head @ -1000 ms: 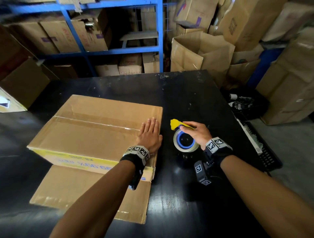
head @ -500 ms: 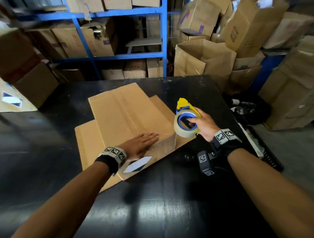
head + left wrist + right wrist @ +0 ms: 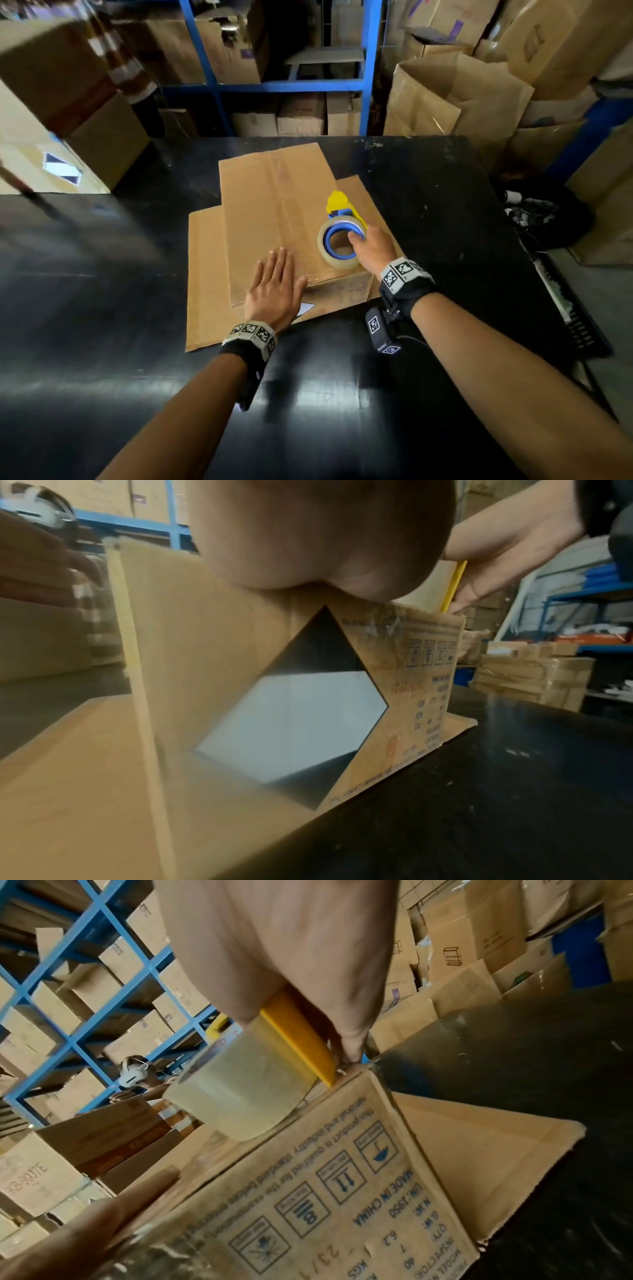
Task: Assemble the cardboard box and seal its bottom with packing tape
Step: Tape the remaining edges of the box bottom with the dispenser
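Observation:
The cardboard box point(image 3: 274, 205) stands upside down on the black table point(image 3: 102, 308), its taped bottom facing up and flaps spread flat beneath it. My left hand point(image 3: 274, 284) lies flat with straight fingers on the box's near edge. My right hand point(image 3: 371, 245) grips the yellow and blue tape dispenser point(image 3: 339, 236), whose clear roll rests on the box's near right corner. In the left wrist view the box side point(image 3: 212, 653) shows a black and white diamond label. In the right wrist view the tape roll point(image 3: 240, 1088) sits on the top edge above the printed box side point(image 3: 342, 1191).
Blue shelving point(image 3: 371, 68) with cartons stands behind the table. Open cartons point(image 3: 455, 92) pile up at the back right, more boxes point(image 3: 68, 102) at the left. A dark crate point(image 3: 565, 308) lies off the table's right edge. Another person point(image 3: 137, 1074) works by the shelves.
The box has turned on the table, its short end now toward me. My right hand brought the dispenser from beside the box onto its near right corner. My left hand stays flat on top.

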